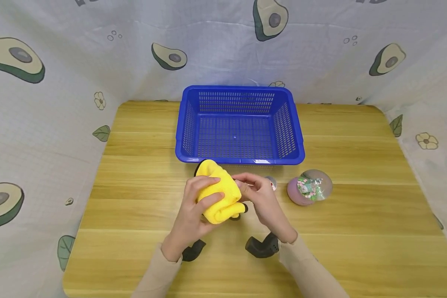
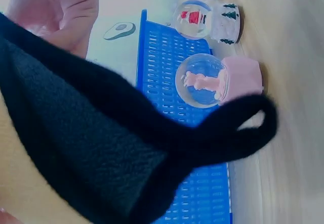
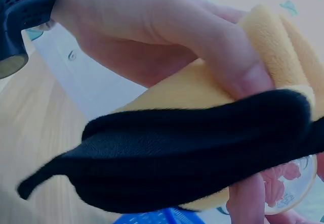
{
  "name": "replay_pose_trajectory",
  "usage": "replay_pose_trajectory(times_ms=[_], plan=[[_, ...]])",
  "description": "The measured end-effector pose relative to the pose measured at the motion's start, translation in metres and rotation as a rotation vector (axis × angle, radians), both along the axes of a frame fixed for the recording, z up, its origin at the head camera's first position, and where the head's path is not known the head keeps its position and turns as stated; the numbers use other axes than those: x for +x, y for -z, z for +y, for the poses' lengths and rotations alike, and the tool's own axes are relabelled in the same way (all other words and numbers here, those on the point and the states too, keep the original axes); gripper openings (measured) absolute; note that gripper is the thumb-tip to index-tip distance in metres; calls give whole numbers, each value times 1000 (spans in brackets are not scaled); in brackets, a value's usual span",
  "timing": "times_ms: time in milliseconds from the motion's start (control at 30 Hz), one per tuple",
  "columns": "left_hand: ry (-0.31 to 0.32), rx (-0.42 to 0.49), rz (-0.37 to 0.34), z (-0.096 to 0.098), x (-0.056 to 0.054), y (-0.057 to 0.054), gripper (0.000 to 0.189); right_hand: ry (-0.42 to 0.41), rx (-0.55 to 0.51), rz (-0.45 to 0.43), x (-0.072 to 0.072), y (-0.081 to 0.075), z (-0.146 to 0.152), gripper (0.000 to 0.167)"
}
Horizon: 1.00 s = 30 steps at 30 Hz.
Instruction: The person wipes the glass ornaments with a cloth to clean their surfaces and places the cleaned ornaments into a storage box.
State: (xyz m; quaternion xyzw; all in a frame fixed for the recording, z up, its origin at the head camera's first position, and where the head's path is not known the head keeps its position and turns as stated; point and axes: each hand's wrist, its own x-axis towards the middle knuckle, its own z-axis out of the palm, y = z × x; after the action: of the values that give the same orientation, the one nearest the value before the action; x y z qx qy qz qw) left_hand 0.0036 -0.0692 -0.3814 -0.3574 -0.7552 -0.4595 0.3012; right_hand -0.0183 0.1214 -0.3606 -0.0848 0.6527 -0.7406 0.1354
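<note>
A bundled yellow cloth (image 1: pixel 221 190) with black edging is gripped from its left side by my left hand (image 1: pixel 195 207), fingers spread over its front. My right hand (image 1: pixel 260 198) pinches the cloth's right side; in the right wrist view its thumb (image 3: pixel 250 80) presses into the fabric just above the black edging (image 3: pixel 197 138). A black hanging loop (image 2: pixel 253 128) stands out from the cloth in the left wrist view. Beyond it stand a pink-based snow globe (image 2: pixel 240 80) and a white-based one with a red figure (image 2: pixel 225 24). The cloth hides the pink-based globe in the head view.
A blue plastic basket (image 1: pixel 240 160) stands behind the hands near the table's back edge. To the right is a purple-based snow globe (image 1: pixel 301 192). The wooden table (image 1: pixel 357 207) is bordered by a white avocado-print cloth (image 1: pixel 223 45). Black wrist mounts (image 1: pixel 260 247) sit below the hands.
</note>
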Motion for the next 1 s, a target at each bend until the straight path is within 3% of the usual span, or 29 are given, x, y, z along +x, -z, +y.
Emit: replay_pose_trajectory(times_ms=[133,300,600,867,1000], plan=[[1,79,-114,0,-1,3,42,1,-19,18,3,-3,-2,39],[60,184,-249,-2,-1,6,59,18,5,136,7,-4,-5,38],[144,349,-505,-7,0,3,49,-46,-8,431,11,-3,-6,39],[241,504,-650,-13,-1,9,46,-117,0,728,10,-3,-11,35],[311,593,-746,-14,0,13,49,-114,16,851,9,-4,-13,30]])
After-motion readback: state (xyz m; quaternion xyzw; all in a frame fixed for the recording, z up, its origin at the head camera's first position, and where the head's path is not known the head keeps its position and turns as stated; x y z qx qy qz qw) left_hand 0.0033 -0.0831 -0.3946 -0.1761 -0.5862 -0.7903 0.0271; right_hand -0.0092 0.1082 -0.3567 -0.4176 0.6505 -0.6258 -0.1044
